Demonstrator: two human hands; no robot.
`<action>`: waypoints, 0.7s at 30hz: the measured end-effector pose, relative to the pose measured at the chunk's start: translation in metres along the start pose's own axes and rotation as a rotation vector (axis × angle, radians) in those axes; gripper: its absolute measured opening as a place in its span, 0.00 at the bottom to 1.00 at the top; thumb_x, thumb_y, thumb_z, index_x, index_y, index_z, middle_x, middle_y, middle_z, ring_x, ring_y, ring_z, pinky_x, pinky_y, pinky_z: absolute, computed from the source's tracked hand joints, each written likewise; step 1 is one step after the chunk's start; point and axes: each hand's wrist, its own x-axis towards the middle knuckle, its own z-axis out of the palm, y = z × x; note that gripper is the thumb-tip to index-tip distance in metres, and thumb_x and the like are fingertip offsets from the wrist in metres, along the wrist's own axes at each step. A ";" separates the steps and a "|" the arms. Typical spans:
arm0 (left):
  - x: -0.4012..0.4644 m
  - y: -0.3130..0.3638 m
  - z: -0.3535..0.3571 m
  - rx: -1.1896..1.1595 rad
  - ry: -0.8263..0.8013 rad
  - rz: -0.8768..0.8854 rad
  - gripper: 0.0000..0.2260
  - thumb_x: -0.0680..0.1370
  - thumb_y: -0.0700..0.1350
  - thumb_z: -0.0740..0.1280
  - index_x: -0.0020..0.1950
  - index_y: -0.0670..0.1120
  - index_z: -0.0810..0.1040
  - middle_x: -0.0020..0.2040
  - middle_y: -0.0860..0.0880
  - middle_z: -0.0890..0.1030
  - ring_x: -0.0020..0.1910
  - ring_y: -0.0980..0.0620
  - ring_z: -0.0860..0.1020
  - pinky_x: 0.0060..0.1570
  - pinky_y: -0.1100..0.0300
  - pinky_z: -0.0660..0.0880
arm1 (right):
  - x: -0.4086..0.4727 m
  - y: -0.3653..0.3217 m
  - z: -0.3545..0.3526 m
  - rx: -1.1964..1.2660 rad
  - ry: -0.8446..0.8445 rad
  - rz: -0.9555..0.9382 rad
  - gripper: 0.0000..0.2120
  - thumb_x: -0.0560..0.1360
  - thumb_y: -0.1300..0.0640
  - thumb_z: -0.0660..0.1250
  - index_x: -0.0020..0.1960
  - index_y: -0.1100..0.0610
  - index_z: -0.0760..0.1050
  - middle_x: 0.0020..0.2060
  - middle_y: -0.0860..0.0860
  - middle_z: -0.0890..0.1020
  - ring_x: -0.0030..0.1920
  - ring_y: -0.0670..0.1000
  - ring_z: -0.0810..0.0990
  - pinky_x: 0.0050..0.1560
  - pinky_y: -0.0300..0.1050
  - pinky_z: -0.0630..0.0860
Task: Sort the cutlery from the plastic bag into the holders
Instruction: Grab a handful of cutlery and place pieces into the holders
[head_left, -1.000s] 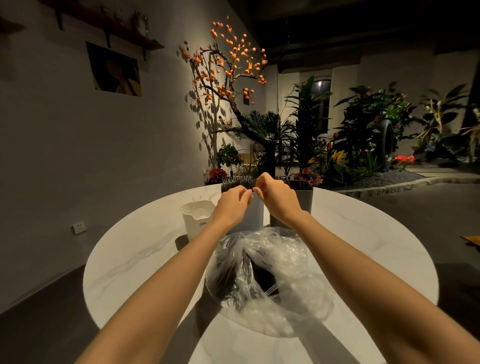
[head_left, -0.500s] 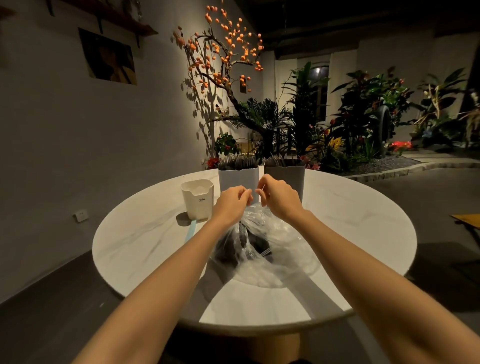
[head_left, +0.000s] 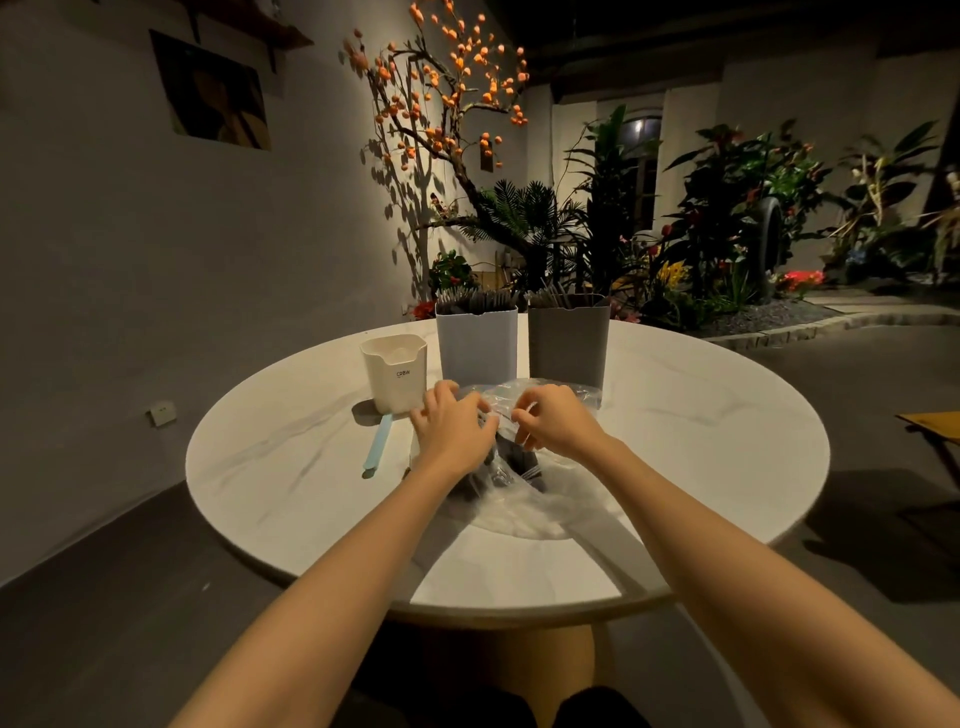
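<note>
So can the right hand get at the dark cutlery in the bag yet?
Probably not yet. The right hand and left hand both pinch the clear plastic bag, and film seems to cover the dark cutlery; the mouth needs opening first.

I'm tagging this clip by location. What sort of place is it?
Probably a dim restaurant or cafe with an indoor garden: a round marble table, cutlery-filled holders, and a bed of plants beside a decorative orange-fruited tree.

The only readable text is a small dark label, "CRBW", printed on the front of the cream holder (head_left: 395, 373), which stands just left of and beyond the left grip (head_left: 451, 431). A finer line beneath it is too small to read.
</note>
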 end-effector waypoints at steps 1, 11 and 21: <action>-0.001 -0.004 0.003 0.013 -0.050 -0.032 0.14 0.80 0.56 0.61 0.63 0.54 0.75 0.74 0.46 0.60 0.73 0.44 0.57 0.70 0.45 0.56 | 0.000 0.004 0.002 -0.074 0.016 0.005 0.10 0.79 0.59 0.62 0.46 0.63 0.80 0.38 0.56 0.84 0.37 0.53 0.84 0.43 0.50 0.82; 0.003 -0.006 0.013 -0.113 -0.281 -0.109 0.29 0.79 0.53 0.62 0.78 0.57 0.54 0.78 0.44 0.57 0.75 0.38 0.60 0.70 0.40 0.61 | 0.002 0.033 0.013 -0.340 0.084 0.059 0.17 0.78 0.61 0.59 0.65 0.59 0.75 0.68 0.57 0.71 0.67 0.57 0.69 0.67 0.49 0.67; 0.012 -0.016 0.012 -0.476 -0.130 -0.193 0.25 0.77 0.40 0.61 0.74 0.53 0.67 0.68 0.45 0.75 0.63 0.42 0.74 0.62 0.49 0.71 | 0.003 0.035 0.028 -0.214 0.180 0.192 0.14 0.77 0.59 0.56 0.40 0.61 0.78 0.40 0.57 0.81 0.39 0.58 0.78 0.38 0.47 0.75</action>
